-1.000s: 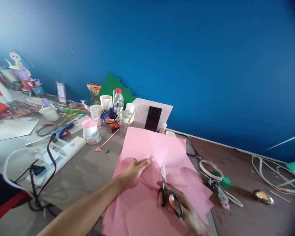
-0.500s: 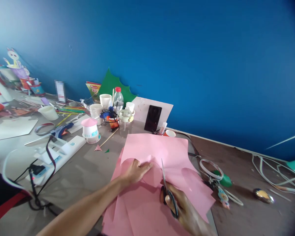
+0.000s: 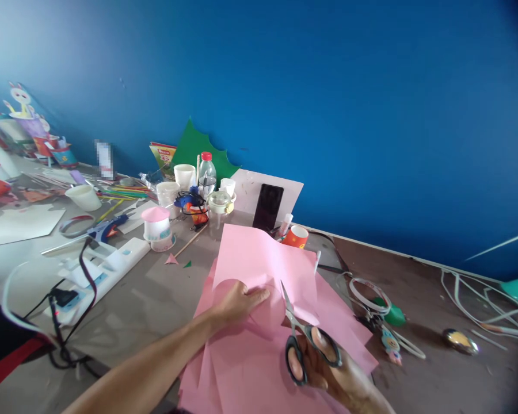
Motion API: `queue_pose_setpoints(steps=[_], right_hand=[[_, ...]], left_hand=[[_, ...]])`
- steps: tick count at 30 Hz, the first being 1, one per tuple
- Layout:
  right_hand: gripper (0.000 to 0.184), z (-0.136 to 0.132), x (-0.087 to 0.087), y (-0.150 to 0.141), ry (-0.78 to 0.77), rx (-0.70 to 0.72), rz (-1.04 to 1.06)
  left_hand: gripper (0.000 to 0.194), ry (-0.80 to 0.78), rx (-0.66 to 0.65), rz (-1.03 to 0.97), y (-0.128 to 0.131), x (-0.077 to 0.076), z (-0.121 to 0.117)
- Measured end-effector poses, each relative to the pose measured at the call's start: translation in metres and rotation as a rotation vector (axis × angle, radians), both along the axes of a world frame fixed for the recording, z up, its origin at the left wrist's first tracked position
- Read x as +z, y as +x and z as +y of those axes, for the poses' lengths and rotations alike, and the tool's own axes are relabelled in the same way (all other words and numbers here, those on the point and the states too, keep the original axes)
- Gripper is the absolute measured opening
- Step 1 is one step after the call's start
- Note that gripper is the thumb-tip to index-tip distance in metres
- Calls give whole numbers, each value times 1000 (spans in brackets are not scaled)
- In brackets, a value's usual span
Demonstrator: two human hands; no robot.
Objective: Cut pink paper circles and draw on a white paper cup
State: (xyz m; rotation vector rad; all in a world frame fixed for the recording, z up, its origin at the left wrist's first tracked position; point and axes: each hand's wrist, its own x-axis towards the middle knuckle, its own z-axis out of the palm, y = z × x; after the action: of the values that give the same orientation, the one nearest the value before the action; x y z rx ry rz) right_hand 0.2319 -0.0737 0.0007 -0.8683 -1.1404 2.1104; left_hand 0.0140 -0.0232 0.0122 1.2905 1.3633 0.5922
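Observation:
A sheet of pink paper (image 3: 250, 253) is lifted over a stack of more pink sheets (image 3: 250, 368). My left hand (image 3: 237, 303) pinches it near the middle, thumb on top, beside a curved cut edge. Dark-handled scissors (image 3: 302, 329) are in my right hand (image 3: 328, 365), with fingers and thumb through the two loops. Their handles are spread apart, and the blades point up and away at the paper, right of my left thumb. The lower blade is partly hidden by the paper.
Behind the paper stand an orange paper cup (image 3: 296, 236), a glue stick (image 3: 285, 224) and a phone (image 3: 268, 207). To the left are a pink-roofed paper cup model (image 3: 157, 228), a power strip (image 3: 99, 282) and a glue gun (image 3: 107, 229). Cables (image 3: 479, 305) lie at right.
The scissors have gone from nearly closed to spread handles, and my right hand has turned. The sheet's right side has folded inward, uncovering more of the orange cup. My left hand keeps its hold.

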Motion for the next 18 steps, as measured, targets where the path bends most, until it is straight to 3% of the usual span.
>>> queue_pose_setpoints(steps=[6, 8, 15, 18], right_hand=[[46, -1, 9, -5, 261, -25, -321], [46, -2, 10, -5, 272, 1, -318], [65, 5, -3, 12, -141, 85, 201], [64, 6, -1, 13, -214, 117, 211]], left_hand=[[52, 50, -32, -6, 0, -3, 1], [51, 30, -20, -26, 0, -4, 2], [39, -83, 100, 142, 1, -2, 1], [44, -96, 87, 125, 1, -3, 0]])
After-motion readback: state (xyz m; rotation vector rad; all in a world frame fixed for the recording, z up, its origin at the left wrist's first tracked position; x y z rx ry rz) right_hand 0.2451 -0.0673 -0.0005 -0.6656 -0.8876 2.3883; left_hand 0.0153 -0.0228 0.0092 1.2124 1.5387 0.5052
